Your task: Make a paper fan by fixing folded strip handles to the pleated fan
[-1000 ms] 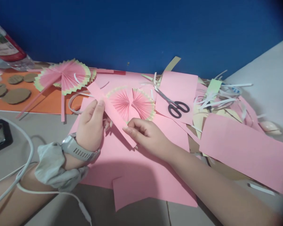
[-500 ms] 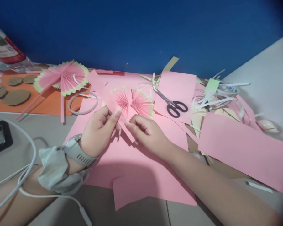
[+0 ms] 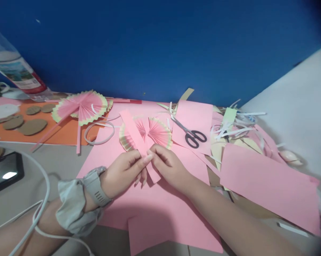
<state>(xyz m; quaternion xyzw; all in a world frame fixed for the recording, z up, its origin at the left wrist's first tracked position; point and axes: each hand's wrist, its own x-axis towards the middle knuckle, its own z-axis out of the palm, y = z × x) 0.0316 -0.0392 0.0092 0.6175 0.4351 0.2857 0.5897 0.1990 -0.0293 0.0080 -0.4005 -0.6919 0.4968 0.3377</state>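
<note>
Both my left hand (image 3: 123, 174) and right hand (image 3: 168, 167) pinch the long pink paper strip (image 3: 139, 140) at its middle; it is light, floppy, easy to crease.

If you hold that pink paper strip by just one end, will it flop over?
Probably it droops a little: the pink strip is thin and long. Pinched by left hand and right hand, its free end stays straight, so it seems light, slightly stiff.
</note>
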